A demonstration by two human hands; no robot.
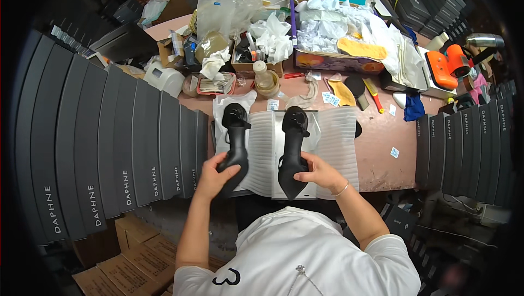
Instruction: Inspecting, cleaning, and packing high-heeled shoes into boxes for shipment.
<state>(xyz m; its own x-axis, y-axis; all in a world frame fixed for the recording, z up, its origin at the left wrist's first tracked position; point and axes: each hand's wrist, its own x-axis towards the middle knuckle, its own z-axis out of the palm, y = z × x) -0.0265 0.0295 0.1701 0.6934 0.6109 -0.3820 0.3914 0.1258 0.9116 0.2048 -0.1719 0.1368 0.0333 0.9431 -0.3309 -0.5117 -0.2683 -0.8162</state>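
My left hand (217,176) is closed round the toe end of a black pointed shoe (237,146). In my right hand (318,172) is a second black pointed shoe (293,146), gripped by its front part with the thumb on top. Both shoes point toward me, their heel ends away, side by side and apart. Beneath them lies an open shoebox (278,189) lined with white tissue. Ribbed white foam sheets (337,148) spread out at either side of the box opening. A thin bracelet circles my right wrist.
Tall rows of dark grey shoeboxes (112,143) stand at left, with more boxes (464,143) at right. Behind are a bottle (263,77), a carton of crumpled white paper (338,64), a yellow-red handled tool (374,95), a blue cloth (414,108) and an orange device (441,69). Brown cartons (131,266) sit low left.
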